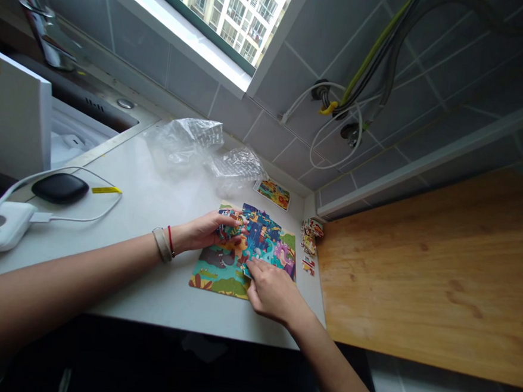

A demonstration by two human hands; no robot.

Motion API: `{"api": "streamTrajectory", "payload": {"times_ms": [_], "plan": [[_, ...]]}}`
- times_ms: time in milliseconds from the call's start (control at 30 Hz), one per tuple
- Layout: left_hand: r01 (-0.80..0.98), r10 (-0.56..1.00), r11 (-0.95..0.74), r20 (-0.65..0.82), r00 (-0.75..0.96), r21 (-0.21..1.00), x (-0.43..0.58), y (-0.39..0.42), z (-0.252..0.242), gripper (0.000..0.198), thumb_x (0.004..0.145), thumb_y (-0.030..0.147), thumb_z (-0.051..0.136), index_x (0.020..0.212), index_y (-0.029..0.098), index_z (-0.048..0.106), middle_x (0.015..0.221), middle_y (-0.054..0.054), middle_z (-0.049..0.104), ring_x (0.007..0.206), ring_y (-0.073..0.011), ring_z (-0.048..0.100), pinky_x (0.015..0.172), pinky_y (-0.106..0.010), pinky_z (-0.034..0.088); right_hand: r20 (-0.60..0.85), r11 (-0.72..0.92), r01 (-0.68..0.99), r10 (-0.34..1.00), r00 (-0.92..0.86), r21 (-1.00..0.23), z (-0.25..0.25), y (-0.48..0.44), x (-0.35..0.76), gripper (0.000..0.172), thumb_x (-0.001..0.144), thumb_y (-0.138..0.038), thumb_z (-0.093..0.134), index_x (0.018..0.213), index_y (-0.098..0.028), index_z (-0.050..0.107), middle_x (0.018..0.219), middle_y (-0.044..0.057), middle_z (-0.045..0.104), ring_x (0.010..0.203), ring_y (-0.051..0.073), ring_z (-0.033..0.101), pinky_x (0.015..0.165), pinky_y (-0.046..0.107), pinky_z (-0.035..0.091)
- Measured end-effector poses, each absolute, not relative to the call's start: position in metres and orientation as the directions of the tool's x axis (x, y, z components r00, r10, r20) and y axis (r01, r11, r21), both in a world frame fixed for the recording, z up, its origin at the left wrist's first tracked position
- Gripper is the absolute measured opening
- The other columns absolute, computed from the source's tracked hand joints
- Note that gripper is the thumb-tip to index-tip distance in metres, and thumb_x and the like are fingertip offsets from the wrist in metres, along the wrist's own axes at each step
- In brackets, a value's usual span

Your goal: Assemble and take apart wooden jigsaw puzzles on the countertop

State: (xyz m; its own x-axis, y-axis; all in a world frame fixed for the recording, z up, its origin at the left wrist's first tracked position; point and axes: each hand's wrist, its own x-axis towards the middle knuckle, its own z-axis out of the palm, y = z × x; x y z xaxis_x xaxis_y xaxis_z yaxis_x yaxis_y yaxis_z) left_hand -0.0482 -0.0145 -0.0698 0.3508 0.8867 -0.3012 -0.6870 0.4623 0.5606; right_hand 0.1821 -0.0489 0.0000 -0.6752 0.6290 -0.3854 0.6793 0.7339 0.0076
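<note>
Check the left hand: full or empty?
Full: the left hand holds colourful puzzle pieces, visible between its thumb and fingers, over the puzzle board.

bright daylight through the window (236, 15)

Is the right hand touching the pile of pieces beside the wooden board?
Apart: the head view shows puzzle and white counter between the right hand and the pile of pieces.
</note>
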Motion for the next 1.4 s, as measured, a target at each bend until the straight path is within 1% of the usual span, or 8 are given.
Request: {"api": "streamTrajectory", "payload": {"times_ms": [67,200,433,633,867,1100,1233,1400], "plan": [[-0.688,0.887,0.462,-0.292,0.358,0.560,-0.048,-0.014,-0.070,0.022,0.079,0.007,0.074,0.100,0.012,0.074,0.100,-0.011,0.080,0.085,-0.0198,0.077,0.076,-0.027,0.065,-0.344,0.725,0.688,0.650,-0.678,0.015,-0.007,-0.048,0.187,0.041,0.091,-0.011,0.052,0.130,-0.013,0.065,0.123,0.016,0.075,0.110,0.026,0.073,0.096,0.035,0.059],[-0.684,0.887,0.462,-0.284,0.365,0.564,-0.047,-0.015,-0.070,0.025,0.079,0.008,0.075,0.103,0.013,0.074,0.101,-0.011,0.079,0.087,-0.0202,0.076,0.077,-0.027,0.064,-0.219,0.728,0.684,0.676,-0.704,0.046,-0.024,-0.044,0.197,0.042,0.093,-0.011,0.055,0.133,-0.014,0.065,0.137,0.017,0.068,0.122,0.028,0.067,0.097,0.036,0.059],[-0.690,0.886,0.463,-0.301,0.352,0.556,-0.047,-0.014,-0.075,0.025,0.078,0.007,0.076,0.102,0.015,0.072,0.098,-0.008,0.078,0.087,-0.0193,0.075,0.078,-0.028,0.064,-0.187,0.594,0.793,0.771,-0.609,-0.133,-0.017,-0.030,0.201,0.037,0.100,-0.012,0.049,0.129,-0.020,0.071,0.129,0.009,0.074,0.120,0.022,0.069,0.107,0.034,0.053],[-0.694,0.888,0.460,-0.296,0.352,0.554,-0.048,-0.013,-0.076,0.025,0.078,0.007,0.077,0.101,0.015,0.072,0.100,-0.008,0.078,0.087,-0.0188,0.075,0.078,-0.027,0.064,-0.185,0.526,0.850,0.838,-0.513,0.029,-0.015,-0.024,0.177,0.041,0.106,-0.019,0.046,0.143,-0.017,0.063,0.138,0.014,0.067,0.124,0.027,0.064,0.103,0.038,0.054],[-0.718,0.888,0.459,-0.272,0.370,0.523,-0.050,-0.011,-0.082,0.028,0.079,0.008,0.079,0.104,0.015,0.072,0.101,-0.008,0.078,0.089,-0.0195,0.076,0.087,-0.033,0.065,-0.248,0.605,0.794,0.780,-0.575,0.063,-0.016,-0.025,0.158,0.037,0.101,-0.042,0.067,0.130,-0.019,0.067,0.133,0.014,0.063,0.117,0.029,0.064,0.093,0.039,0.058],[-0.720,0.893,0.450,-0.275,0.356,0.529,-0.049,-0.010,-0.084,0.025,0.077,0.007,0.079,0.100,0.015,0.072,0.099,-0.008,0.078,0.087,-0.0198,0.076,0.085,-0.033,0.066,-0.314,0.656,0.735,0.743,-0.590,0.171,-0.011,-0.024,0.145,0.034,0.101,-0.037,0.066,0.127,-0.015,0.066,0.127,0.016,0.064,0.116,0.031,0.064,0.088,0.039,0.060],[-0.721,0.894,0.447,-0.289,0.343,0.529,-0.050,-0.011,-0.078,0.026,0.077,0.005,0.077,0.100,0.014,0.072,0.098,-0.009,0.078,0.085,-0.0202,0.076,0.080,-0.031,0.066,-0.349,0.715,0.650,0.696,-0.627,0.257,-0.016,-0.031,0.137,0.028,0.105,-0.019,0.051,0.126,-0.008,0.067,0.122,0.022,0.066,0.110,0.032,0.066,0.086,0.043,0.061],[-0.722,0.897,0.441,-0.300,0.326,0.533,-0.052,-0.012,-0.073,0.028,0.079,0.004,0.075,0.103,0.016,0.070,0.104,-0.009,0.078,0.093,-0.0217,0.077,0.081,-0.031,0.066,-0.335,0.736,0.627,0.675,-0.657,0.255,-0.022,-0.034,0.137,0.048,0.101,-0.003,0.038,0.146,-0.001,0.052,0.112,0.025,0.071,0.100,0.031,0.073,0.083,0.042,0.063]]}}
